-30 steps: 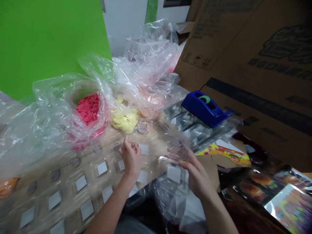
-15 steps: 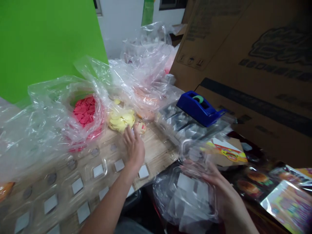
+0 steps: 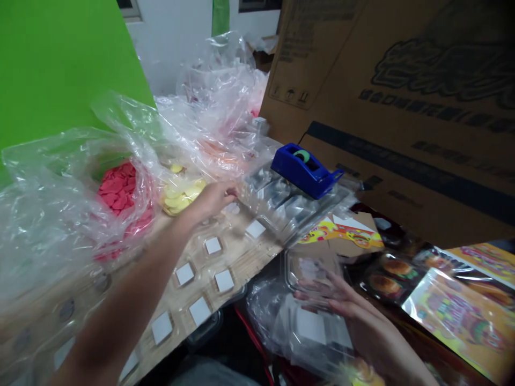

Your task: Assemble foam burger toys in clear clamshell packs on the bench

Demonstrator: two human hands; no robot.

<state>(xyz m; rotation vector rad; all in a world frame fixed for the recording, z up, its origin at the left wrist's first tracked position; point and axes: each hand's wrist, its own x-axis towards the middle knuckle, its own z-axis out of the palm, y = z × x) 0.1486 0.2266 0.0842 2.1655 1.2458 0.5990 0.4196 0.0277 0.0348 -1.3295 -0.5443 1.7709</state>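
Note:
My left hand [image 3: 213, 199] stretches over a wooden board [image 3: 245, 257], its fingers pointing right, just past a heap of yellow discs [image 3: 179, 195] and beside a small white square [image 3: 232, 208]. It holds nothing that I can see. White squares and grey discs sit in moulded cells of a clear plastic tray [image 3: 201, 268] on the board. My right hand [image 3: 338, 300] is low at the right, gripping a clear plastic clamshell tray [image 3: 311, 273], with its fingers seen through the plastic. Red discs [image 3: 118, 187] lie in an open plastic bag left of the yellow heap.
A blue tape dispenser [image 3: 303, 170] rests on stacked clear trays [image 3: 281, 195] behind the board. Large cardboard boxes [image 3: 382, 107] fill the right side, a green board [image 3: 60, 80] stands left, and printed burger sheets [image 3: 458, 311] lie at lower right.
My left hand has moved forward, farther across the board toward the yellow discs. My right hand has lowered the clamshell tray a little. The view has swung slightly.

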